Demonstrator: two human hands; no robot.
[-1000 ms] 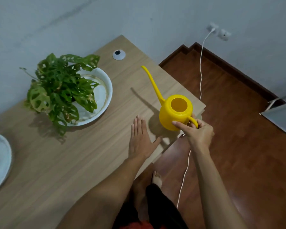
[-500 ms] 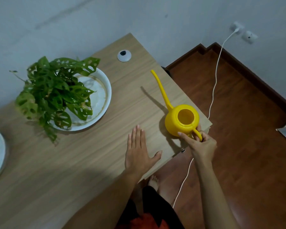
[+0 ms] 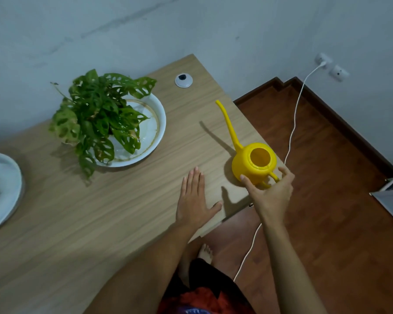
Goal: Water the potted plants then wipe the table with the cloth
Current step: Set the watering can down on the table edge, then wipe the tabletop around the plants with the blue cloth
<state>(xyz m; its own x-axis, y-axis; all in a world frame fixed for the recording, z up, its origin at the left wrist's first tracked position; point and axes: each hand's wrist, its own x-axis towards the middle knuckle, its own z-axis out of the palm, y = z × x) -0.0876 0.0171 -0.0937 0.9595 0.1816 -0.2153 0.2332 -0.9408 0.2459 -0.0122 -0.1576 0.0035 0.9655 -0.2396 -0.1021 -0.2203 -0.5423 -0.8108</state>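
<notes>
A yellow watering can (image 3: 253, 165) with a long thin spout stands on the wooden table (image 3: 100, 223) near its right edge, spout pointing away from me. My right hand (image 3: 270, 196) is just behind it, fingers spread and loose around the handle, with the index fingertip touching the can's body. Flat on the table to the left of the can lies my left hand (image 3: 194, 200), palm down. A green potted plant (image 3: 98, 118) with holed leaves sits in a white dish (image 3: 156, 130) at the back. No cloth is in view.
A second white dish (image 3: 5, 177) with a bit of plant shows at the left edge. A white cable grommet (image 3: 183, 80) sits near the table's far corner. Over the wood floor a white cable (image 3: 293, 132) runs to a wall socket (image 3: 322, 61).
The can has come down and now stands on the table near its right edge. My right hand's grip on the handle has loosened and the fingers have spread. The left hand stays flat.
</notes>
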